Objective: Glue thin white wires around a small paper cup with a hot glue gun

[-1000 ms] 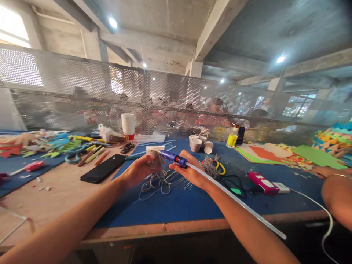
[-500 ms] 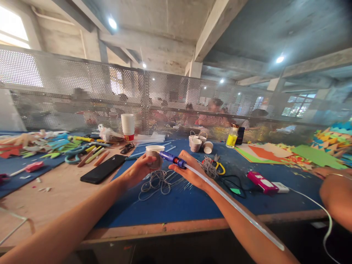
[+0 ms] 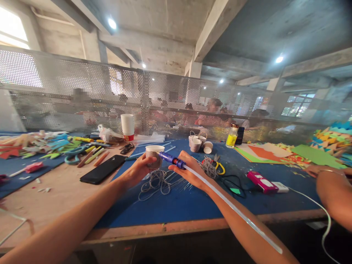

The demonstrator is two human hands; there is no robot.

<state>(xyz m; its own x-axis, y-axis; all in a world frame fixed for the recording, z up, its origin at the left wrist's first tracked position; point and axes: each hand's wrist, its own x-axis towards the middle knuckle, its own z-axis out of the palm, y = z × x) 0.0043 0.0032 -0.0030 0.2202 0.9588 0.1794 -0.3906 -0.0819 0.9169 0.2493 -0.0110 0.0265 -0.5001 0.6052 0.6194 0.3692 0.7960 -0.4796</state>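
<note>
A paper cup, wrapped in grey cord on its lower part, is upright in my left hand, fingers closed round its side. My right hand grips a blue hot glue gun, whose nozzle points left and meets the cup's side near the rim. A long clear glue stick sticks out of the gun's back along my right forearm. Below the cup lies a loose tangle of grey cord on the blue mat. The gun's handle is hidden by my right hand.
Several small cups stand behind my hands. Scissors lie beside more cord. To the left are a black phone and a cup stack; to the right, a pink box with a cable. A co-worker's arm rests at the right edge.
My hands, the cup and the glue gun have hardly moved; the glue stick's far end has shifted slightly. The co-worker's arm at the right has moved a little left.
</note>
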